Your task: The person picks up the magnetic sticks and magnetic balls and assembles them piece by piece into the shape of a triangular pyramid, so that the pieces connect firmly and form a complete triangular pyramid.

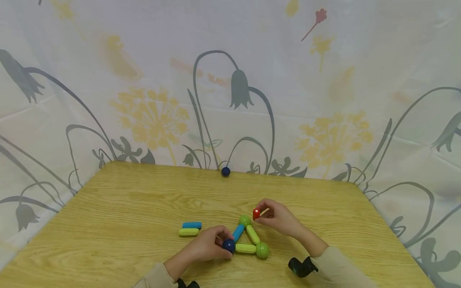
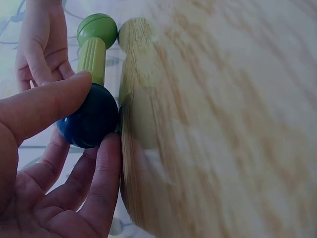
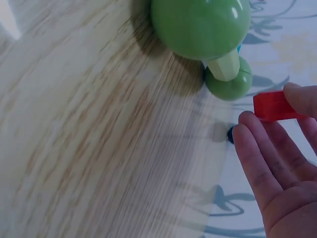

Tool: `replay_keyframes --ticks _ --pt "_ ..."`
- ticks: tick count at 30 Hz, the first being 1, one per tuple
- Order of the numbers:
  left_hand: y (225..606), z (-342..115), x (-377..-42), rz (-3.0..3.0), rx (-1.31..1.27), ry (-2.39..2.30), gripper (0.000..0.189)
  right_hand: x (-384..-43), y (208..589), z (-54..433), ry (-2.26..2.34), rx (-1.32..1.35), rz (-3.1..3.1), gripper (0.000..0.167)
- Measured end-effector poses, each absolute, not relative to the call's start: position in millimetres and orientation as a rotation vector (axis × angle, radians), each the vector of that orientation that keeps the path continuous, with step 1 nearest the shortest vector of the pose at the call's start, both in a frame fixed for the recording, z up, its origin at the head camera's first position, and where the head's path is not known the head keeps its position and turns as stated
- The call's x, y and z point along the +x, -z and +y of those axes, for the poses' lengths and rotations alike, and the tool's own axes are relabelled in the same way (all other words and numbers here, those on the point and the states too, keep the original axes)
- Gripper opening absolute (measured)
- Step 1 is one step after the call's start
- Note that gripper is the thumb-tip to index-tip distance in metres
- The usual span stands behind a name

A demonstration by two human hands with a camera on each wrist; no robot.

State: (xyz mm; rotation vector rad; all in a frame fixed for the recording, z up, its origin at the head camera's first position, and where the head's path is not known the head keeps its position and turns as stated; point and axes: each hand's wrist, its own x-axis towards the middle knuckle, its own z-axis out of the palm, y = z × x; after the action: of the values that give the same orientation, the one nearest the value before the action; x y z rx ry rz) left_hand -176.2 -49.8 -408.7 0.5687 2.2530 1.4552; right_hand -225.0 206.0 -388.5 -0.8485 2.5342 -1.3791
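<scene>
On the wooden table lies a triangle of magnetic balls and sticks. Its corners are a green ball [image 1: 245, 221] at the far end, a second green ball [image 1: 262, 250] at the right and a dark blue ball [image 1: 228, 245] at the left. A blue stick [image 1: 238, 233] and two lime sticks [image 1: 245, 249] join them. My left hand [image 1: 210, 245] holds the dark blue ball between thumb and fingers, also visible in the left wrist view. Above the table, by the far green ball, my right hand [image 1: 279, 218] pinches a red stick [image 3: 272, 105], apart from the triangle.
Left of the triangle, a loose blue stick [image 1: 192, 225] and a lime stick [image 1: 189, 232] lie side by side. Another dark blue ball [image 1: 225, 171] sits at the table's far edge, against the flower-printed curtain [image 1: 216, 132].
</scene>
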Motion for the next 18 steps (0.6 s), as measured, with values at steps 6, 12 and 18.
replay_keyframes --ticks 6,12,18 --pt "409.5 -49.5 -175.9 2.261 0.564 -1.465 0.029 -230.5 389.3 194.2 1.33 -0.946 2.539 0.018" --pt "409.6 -49.2 -175.8 2.263 0.551 -1.481 0.029 -234.2 389.5 188.0 1.274 -0.984 2.516 0.018" --pt "407.0 -60.3 -175.1 2.263 0.528 -1.509 0.028 -238.1 389.4 184.2 1.167 -1.021 2.539 0.024"
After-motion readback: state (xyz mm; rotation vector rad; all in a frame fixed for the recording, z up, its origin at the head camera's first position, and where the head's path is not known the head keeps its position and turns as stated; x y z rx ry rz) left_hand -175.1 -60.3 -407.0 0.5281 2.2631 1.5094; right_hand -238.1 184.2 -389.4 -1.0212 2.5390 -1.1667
